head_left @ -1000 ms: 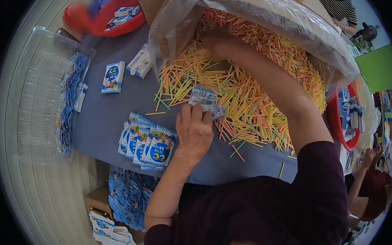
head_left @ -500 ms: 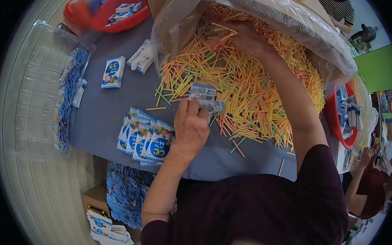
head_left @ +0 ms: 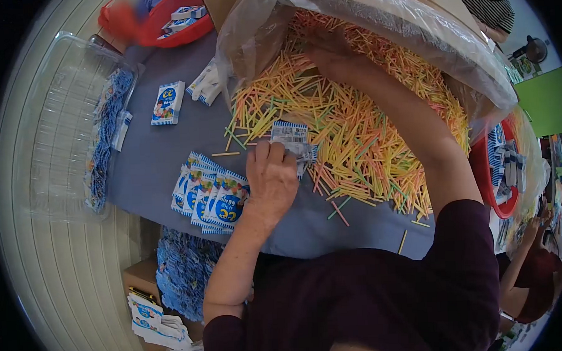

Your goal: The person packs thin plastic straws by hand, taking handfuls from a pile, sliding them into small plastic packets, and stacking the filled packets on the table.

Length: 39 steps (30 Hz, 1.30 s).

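My left hand (head_left: 272, 179) is closed, its curled fingertips on a small blue-and-white packet (head_left: 290, 132) lying on the cloth at the near edge of the stick pile. More printed blue-and-white packets (head_left: 227, 204) lie overlapped in a fan just left of that hand. Thin yellow, orange, pink and green sticks (head_left: 354, 125) spill from a plastic-lined box. Deep in this pile, towards the box, is my right hand (head_left: 331, 54). Its fingers are dim and partly hidden among the sticks, so their grip cannot be made out.
A single packet (head_left: 167, 103) and a white bundle of packets (head_left: 205, 84) lie on the grey cloth (head_left: 145, 162). Red baskets (head_left: 190, 32) with packets stand on both sides. A clear plastic tray (head_left: 53, 135) is at the left. Other people are at the right.
My right hand has moved left and a little deeper into the sticks. My left hand stays at the packet, shifting only slightly. The whole view has moved a little.
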{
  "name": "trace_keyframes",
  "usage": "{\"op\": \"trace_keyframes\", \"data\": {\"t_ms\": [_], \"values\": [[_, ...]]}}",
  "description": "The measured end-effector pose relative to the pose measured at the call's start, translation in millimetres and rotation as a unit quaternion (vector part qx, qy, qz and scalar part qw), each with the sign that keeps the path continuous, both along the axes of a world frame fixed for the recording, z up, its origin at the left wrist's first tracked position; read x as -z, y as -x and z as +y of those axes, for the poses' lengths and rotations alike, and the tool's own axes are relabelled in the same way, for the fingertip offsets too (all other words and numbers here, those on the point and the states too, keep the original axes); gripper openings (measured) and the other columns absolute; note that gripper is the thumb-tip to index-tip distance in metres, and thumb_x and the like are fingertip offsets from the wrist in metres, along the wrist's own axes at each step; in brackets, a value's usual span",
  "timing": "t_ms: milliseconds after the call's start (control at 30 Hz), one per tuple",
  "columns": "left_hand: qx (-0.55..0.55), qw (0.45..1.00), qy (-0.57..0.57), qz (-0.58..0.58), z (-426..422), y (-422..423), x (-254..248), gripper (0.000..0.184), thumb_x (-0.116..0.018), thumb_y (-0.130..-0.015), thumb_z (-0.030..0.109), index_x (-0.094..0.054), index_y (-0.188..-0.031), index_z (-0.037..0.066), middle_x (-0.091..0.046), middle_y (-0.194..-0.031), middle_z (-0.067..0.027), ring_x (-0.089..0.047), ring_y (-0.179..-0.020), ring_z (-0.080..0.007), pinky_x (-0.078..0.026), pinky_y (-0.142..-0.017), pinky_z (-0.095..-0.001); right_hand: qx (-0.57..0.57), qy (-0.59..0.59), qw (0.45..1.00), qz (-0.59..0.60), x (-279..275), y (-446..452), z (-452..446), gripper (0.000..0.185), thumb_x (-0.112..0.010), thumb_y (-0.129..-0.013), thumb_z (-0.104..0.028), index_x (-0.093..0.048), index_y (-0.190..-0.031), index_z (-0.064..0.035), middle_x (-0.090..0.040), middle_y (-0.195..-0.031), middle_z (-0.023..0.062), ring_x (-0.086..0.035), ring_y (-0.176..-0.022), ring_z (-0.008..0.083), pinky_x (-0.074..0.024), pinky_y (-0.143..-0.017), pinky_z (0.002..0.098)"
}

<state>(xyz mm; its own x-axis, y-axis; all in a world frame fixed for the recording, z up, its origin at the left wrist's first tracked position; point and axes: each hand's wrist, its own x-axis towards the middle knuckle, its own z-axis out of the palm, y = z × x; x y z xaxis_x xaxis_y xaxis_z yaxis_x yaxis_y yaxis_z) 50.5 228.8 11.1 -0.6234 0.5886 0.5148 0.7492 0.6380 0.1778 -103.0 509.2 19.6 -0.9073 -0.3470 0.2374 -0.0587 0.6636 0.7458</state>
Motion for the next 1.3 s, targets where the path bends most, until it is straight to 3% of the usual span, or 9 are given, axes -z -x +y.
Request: {"op": "trace_keyframes", "data": {"t_ms": [67, 167, 233, 467, 733, 867, 1067, 1133, 1300], "values": [[0.014, 0.999, -0.009, -0.049, 0.9, -5.0, 9.4, 0.007, -0.062, -0.065, 0.002, -0.065, -0.071, 0.000, -0.060, -0.081, -0.0130, -0.061, -0.079, -0.0319, -0.053, -0.066, -0.0423, 0.050, 0.230, 0.948, -0.213, -23.3, -16.7, -21.1, 0.038, -0.047, -0.096, -0.015, -0.053, -0.132, -0.0045, -0.045, -0.147, 0.0175, -0.042, -0.135, 0.0310, -0.0300, -0.112, 0.0474], [0.014, 0.994, -0.044, -0.101, -1.8, -9.8, 3.6, 0.008, -0.062, -0.068, 0.002, -0.067, -0.074, -0.001, -0.061, -0.081, -0.0135, -0.062, -0.079, -0.0320, -0.054, -0.066, -0.0427, -0.047, -0.254, 0.943, 0.210, 22.0, 2.5, 14.9, 0.042, -0.053, -0.093, -0.018, -0.051, -0.134, -0.0053, -0.059, -0.131, 0.0204, -0.061, -0.114, 0.0319, -0.0434, -0.099, 0.0465], [0.012, 0.991, -0.047, -0.124, -2.4, -10.6, -6.6, 0.008, -0.062, -0.070, 0.002, -0.067, -0.075, -0.001, -0.062, -0.082, -0.0136, -0.062, -0.080, -0.0321, -0.054, -0.067, -0.0428, 0.154, 0.173, 0.956, -0.179, -3.4, -3.9, 1.6, 0.048, -0.058, -0.090, -0.021, -0.050, -0.137, -0.0106, -0.065, -0.119, 0.0204, -0.068, -0.095, 0.0329, -0.0509, -0.088, 0.0435], [0.001, 0.988, -0.074, -0.137, -4.5, -5.8, -6.2, 0.007, -0.065, -0.073, 0.005, -0.068, -0.076, 0.000, -0.061, -0.081, -0.0127, -0.061, -0.080, -0.0327, -0.054, -0.068, -0.0430, -0.038, 0.425, 0.901, -0.075, -8.6, -18.2, 3.4, 0.033, -0.066, -0.087, -0.018, -0.068, -0.120, -0.0186, -0.072, -0.101, 0.0091, -0.070, -0.088, 0.0281, -0.0540, -0.079, 0.0393], [-0.003, 0.984, -0.049, -0.170, -5.5, -8.4, -6.0, 0.007, -0.067, -0.075, 0.009, -0.067, -0.075, 0.001, -0.062, -0.083, -0.0115, -0.062, -0.082, -0.0332, -0.053, -0.073, -0.0446, -0.131, 0.847, 0.515, -0.034, -23.2, -32.9, -30.0, 0.034, -0.068, -0.092, -0.033, -0.071, -0.116, -0.0091, -0.073, -0.099, 0.0030, -0.065, -0.091, 0.0109, -0.0508, -0.085, 0.0341], [0.008, 0.975, -0.046, -0.216, -10.5, 0.6, -2.7, 0.008, -0.068, -0.078, 0.011, -0.069, -0.077, 0.003, -0.063, -0.083, -0.0116, -0.063, -0.081, -0.0329, -0.052, -0.074, -0.0438, 0.089, 0.841, 0.500, -0.187, -35.5, -33.4, -30.1, 0.045, -0.059, -0.096, -0.046, -0.067, -0.123, -0.0112, -0.072, -0.108, 0.0039, -0.064, -0.100, 0.0125, -0.0477, -0.094, 0.0344], [-0.007, 0.961, -0.121, -0.247, -10.8, 0.8, 1.9, 0.009, -0.074, -0.073, 0.009, -0.072, -0.081, 0.004, -0.066, -0.083, -0.0120, -0.065, -0.082, -0.0333, -0.053, -0.073, -0.0430, -0.044, 0.635, 0.767, -0.079, -7.4, -28.0, -18.3, 0.050, -0.046, -0.102, -0.051, -0.059, -0.131, -0.0121, -0.059, -0.074, -0.0006, -0.055, -0.078, 0.0113, -0.0465, -0.085, 0.0334], [-0.009, 0.956, -0.140, -0.259, -11.7, 1.3, 1.5, 0.011, -0.075, -0.072, 0.007, -0.072, -0.082, 0.003, -0.066, -0.080, -0.0119, -0.065, -0.077, -0.0317, -0.053, -0.069, -0.0408, -0.061, 0.870, 0.446, -0.201, -22.6, -38.9, -25.8, 0.049, -0.044, -0.104, -0.049, -0.060, -0.126, -0.0086, -0.038, -0.063, -0.0019, -0.045, -0.065, 0.0129, -0.0466, -0.077, 0.0340], [-0.007, 0.901, -0.291, -0.322, -11.3, 9.1, 3.3, 0.014, -0.079, -0.074, 0.002, -0.071, -0.085, 0.000, -0.066, -0.074, -0.0093, -0.064, -0.063, -0.0205, -0.050, -0.058, -0.0307, -0.134, 0.916, 0.308, -0.221, -41.4, -72.0, -45.9, 0.049, -0.040, -0.106, -0.046, -0.059, -0.122, -0.0036, -0.034, -0.063, -0.0026, -0.044, -0.061, 0.0139, -0.0475, -0.077, 0.0336]]}}
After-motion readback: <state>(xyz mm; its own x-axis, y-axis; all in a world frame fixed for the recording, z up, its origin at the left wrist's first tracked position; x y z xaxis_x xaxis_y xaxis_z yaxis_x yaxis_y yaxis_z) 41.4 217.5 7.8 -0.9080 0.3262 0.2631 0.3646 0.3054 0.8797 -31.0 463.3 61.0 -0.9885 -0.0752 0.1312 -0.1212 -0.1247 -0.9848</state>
